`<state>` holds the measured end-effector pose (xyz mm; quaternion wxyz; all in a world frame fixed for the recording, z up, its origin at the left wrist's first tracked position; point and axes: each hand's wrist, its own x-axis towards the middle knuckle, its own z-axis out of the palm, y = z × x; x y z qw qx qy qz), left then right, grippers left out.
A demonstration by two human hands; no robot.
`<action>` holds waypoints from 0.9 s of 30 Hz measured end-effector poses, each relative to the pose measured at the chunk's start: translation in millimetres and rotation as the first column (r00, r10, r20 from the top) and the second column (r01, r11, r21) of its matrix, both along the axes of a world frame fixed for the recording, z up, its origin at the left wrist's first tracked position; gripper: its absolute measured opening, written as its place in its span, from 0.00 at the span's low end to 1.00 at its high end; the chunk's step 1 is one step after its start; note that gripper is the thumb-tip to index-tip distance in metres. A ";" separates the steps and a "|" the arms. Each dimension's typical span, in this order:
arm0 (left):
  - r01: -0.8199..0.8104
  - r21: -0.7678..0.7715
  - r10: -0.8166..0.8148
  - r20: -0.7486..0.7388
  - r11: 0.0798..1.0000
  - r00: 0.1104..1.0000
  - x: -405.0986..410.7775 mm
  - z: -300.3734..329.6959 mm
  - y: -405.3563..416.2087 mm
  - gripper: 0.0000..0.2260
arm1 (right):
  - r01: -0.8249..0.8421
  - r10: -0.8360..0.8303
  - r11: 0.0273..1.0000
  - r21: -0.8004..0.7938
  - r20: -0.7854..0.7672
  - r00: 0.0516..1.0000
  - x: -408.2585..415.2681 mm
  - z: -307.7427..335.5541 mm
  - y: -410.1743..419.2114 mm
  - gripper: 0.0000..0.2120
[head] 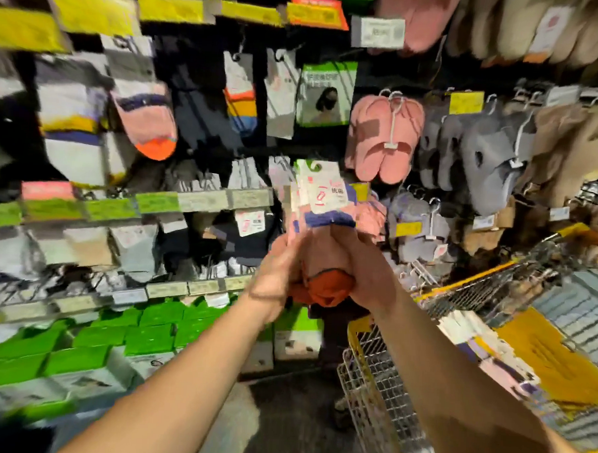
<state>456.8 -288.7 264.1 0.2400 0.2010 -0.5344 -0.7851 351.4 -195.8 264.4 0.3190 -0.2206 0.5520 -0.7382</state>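
A pack of pink socks [320, 206] with a navy stripe, an orange toe and a white card label with a hook is held upright at chest height in front of the shop rack. My left hand [276, 276] grips its lower left side. My right hand [367, 274] wraps round its lower right side, and the orange toe [329, 289] pokes out between the two hands. The picture is blurred, so the fingers are hard to make out.
Sock packs [144, 117] hang on the rack ahead, with green boxes [97, 347] on the low shelf. Pink slippers [383, 137] and grey slippers [479, 152] hang to the right. A yellow-rimmed wire shopping cart [386, 401] stands at the lower right and holds sock packs [484, 351].
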 end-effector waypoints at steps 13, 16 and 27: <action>-0.099 0.160 0.131 -0.201 0.982 0.971 147.1 27.1 -150.0 0.35 | -0.089 0.101 0.994 0.056 -0.289 0.952 148.6 39.8 -148.4 0.26; -0.218 0.140 0.241 -0.175 0.966 0.955 161.4 32.1 -159.1 0.33 | -0.098 0.095 0.995 0.008 -0.332 0.938 164.4 49.3 -164.0 0.26; -0.405 -0.047 0.397 -0.115 0.913 0.910 170.9 51.8 -184.7 0.10 | -0.176 0.156 0.982 -0.064 -0.245 0.957 166.9 77.4 -206.5 0.08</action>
